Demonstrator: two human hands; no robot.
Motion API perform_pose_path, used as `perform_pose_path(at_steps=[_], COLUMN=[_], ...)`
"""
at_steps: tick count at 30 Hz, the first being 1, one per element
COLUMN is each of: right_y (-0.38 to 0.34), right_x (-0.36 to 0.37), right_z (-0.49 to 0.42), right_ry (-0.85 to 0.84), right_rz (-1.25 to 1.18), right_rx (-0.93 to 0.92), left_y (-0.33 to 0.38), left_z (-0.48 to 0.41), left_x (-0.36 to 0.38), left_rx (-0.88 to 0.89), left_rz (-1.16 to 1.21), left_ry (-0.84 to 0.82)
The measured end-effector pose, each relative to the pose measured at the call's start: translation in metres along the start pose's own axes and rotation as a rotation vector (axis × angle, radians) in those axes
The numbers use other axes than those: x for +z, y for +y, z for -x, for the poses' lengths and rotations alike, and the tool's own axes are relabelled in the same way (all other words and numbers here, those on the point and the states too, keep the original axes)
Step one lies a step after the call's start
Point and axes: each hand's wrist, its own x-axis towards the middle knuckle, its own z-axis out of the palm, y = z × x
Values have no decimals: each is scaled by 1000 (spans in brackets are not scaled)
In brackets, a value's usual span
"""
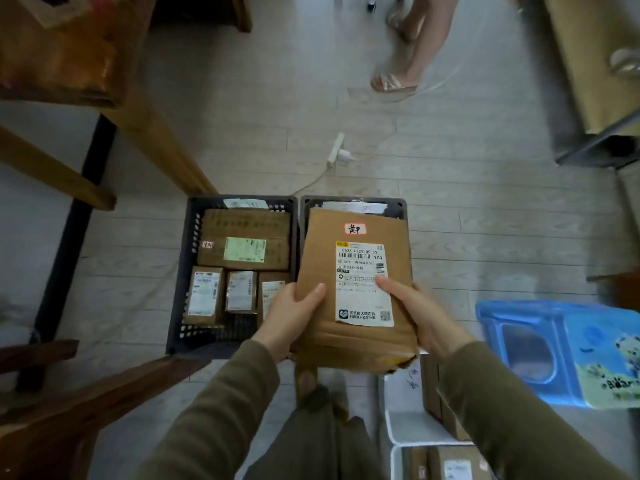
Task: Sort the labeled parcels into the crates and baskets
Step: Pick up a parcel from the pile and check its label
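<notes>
While gripping the parcel (320, 258) in left hand (291, 317) and right hand (420, 315), matching its handwritten tag (356, 229) to the crate (399, 205) below and lowering flat

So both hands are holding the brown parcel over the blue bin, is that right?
Not quite. The head view shows the left hand and right hand holding the brown parcel over the right-hand dark crate; the blue bin sits apart to the right.

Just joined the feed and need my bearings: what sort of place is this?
Probably a small room used for informal parcel sorting, not a warehouse: a crate of labeled boxes stands on a plank floor beside a wooden table, a power strip lying loose.
</notes>
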Motion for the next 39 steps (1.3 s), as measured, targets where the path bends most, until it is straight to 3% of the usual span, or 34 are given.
perform_pose_path(at_steps=[19, 30, 39], right_y=[93, 119, 96], right_x=[-53, -97, -102], right_z=[-149, -216, -267], right_ry=[34, 102, 190], right_rz=[76, 80, -171], right_rx=[200, 246, 156], left_y=[-102, -118, -102], left_z=[-138, -243, -304], left_x=[48, 98, 117], left_rx=[-292, -181, -174], left_rz=[-25, -60, -58], left_ry=[-8, 96, 45])
